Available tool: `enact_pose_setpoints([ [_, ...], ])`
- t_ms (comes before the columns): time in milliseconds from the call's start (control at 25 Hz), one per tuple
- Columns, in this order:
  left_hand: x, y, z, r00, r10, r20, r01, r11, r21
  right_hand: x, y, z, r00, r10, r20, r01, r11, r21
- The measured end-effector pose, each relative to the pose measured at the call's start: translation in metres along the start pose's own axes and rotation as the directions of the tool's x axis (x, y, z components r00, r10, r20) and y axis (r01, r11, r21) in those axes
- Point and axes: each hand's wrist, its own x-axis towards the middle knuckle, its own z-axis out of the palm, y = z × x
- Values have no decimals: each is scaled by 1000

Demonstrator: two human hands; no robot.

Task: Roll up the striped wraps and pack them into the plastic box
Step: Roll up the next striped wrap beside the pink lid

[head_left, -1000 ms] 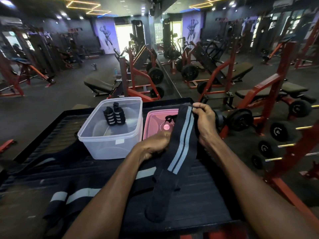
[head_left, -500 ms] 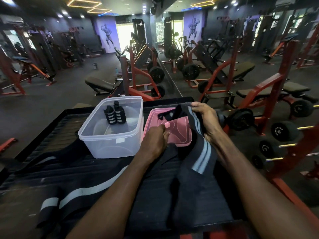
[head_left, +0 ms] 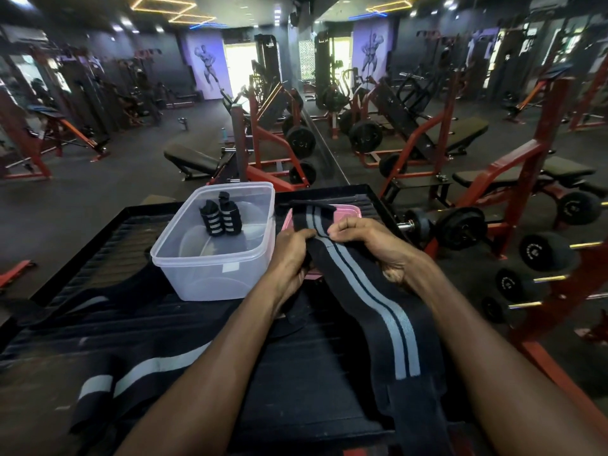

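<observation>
On the black ribbed desk (head_left: 296, 373) both hands grip one long black wrap with two grey stripes (head_left: 368, 301): the left hand (head_left: 291, 255) and the right hand (head_left: 371, 241) have their fingers curled around its far end, over a pink plastic lid (head_left: 350, 210), while the rest runs to the near right. The clear plastic box (head_left: 214, 271) at the left holds two rolled striped wraps (head_left: 219, 218). One more flat striped wrap (head_left: 131, 376) lies at the near left.
</observation>
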Motion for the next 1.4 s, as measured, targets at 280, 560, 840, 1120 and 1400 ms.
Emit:
enact_pose_setpoints([
  [280,-10,1,-3,984,-134,115,133,991,17,12,10,-4,932,-76,-355,-33,956,-292],
  [560,-13,0,-1,967,-188,171,162,975,155,33,0,-5,913,-371,-171,165,718,-676],
  [840,-3,2,-3,995,41,96,-40,999,-18,45,14,-1,900,-385,-203,203,785,-585],
  [1120,8,-8,-4,990,130,-51,-127,990,61,46,23,-6,879,-450,-159,321,804,-500],
  [1400,7,-5,-7,996,84,-20,-84,996,20,44,21,-3,870,-476,-131,339,768,-543],
])
